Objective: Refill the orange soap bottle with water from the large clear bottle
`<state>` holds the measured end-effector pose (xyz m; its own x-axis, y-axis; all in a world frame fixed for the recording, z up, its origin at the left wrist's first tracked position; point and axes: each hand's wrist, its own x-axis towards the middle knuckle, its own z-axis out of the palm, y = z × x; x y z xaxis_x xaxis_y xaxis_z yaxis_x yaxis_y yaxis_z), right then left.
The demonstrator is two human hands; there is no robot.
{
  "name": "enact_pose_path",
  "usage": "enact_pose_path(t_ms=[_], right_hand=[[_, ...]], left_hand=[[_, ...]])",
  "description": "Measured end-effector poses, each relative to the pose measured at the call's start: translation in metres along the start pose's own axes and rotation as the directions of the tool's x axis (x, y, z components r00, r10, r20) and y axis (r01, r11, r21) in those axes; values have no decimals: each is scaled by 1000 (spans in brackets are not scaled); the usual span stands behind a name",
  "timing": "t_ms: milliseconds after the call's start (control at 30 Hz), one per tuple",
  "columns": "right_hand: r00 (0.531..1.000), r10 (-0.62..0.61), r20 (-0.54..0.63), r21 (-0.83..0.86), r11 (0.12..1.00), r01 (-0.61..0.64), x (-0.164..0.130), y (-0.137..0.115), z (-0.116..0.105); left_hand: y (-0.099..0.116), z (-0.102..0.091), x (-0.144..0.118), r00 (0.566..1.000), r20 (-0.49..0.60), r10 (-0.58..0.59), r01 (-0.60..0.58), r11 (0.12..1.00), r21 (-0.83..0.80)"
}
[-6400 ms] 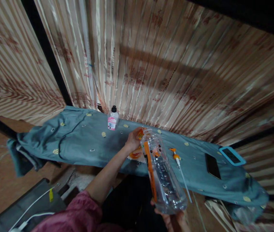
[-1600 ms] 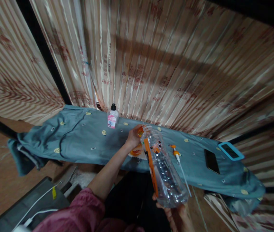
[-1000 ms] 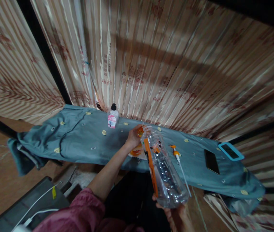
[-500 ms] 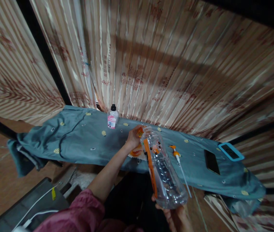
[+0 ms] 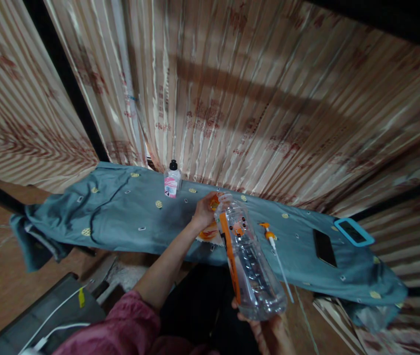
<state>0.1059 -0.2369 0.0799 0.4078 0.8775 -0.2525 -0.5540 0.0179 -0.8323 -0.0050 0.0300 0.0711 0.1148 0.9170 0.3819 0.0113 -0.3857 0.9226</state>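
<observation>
A large clear plastic bottle [image 5: 252, 266] with an orange label slants across my front, its neck up and to the left and its base toward me. My right hand [image 5: 267, 330] is wrapped round the base from below. At the bottle's mouth, my left hand [image 5: 205, 212] closes on a small orange container [image 5: 214, 202], partly hidden by the fingers. Whether the two touch I cannot tell. Below the left wrist an orange-and-white packet [image 5: 210, 234] shows on the cloth. An orange pump dispenser [image 5: 269, 235] with a long white tube lies right of the bottle.
The narrow table has a blue-green cloth [image 5: 113, 217]. A small pink-labelled bottle [image 5: 172, 180] with a black cap stands at the back. On the right lie a dark phone [image 5: 324, 248] and a blue-framed device [image 5: 354, 232]. A dark surface with white cables [image 5: 56, 325] is lower left.
</observation>
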Motion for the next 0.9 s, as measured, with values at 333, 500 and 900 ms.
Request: enact_pose_path(t_ms=[333, 500, 900], right_hand=[[1000, -1, 12, 10, 1000, 1, -1, -1, 3], [1000, -5, 5, 13, 1000, 4, -1, -1, 4], [999, -21, 39, 36, 999, 20, -1, -2, 5]], left_hand=[[4, -1, 0, 1000, 1, -6, 6, 1000, 15], [3, 0, 0, 1000, 3, -3, 3, 1000, 9], [6, -3, 0, 1000, 11, -23, 22, 999, 41]])
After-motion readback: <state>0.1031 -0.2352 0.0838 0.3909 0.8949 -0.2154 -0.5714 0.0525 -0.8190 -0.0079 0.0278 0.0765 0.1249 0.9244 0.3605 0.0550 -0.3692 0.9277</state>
